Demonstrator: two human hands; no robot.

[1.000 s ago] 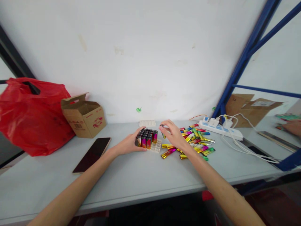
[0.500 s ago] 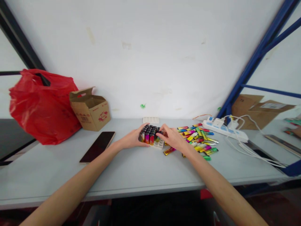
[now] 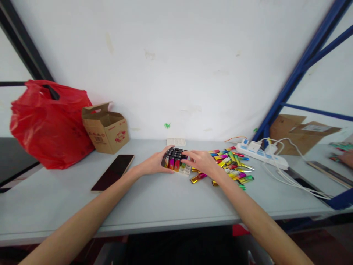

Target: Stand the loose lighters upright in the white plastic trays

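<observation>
The right hand (image 3: 202, 162) has moved left to the upright lighters (image 3: 171, 162)

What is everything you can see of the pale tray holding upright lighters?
The tray is off-white, plastic-looking and divided into small cells. It lies flat on the grey table. Black-topped, multicoloured lighters stand upright in its left part; cells at its near right are bare. The left grip curls round the lighters' left side; the right grip is at the tray's right. Tray contact is unclear for both.
</observation>
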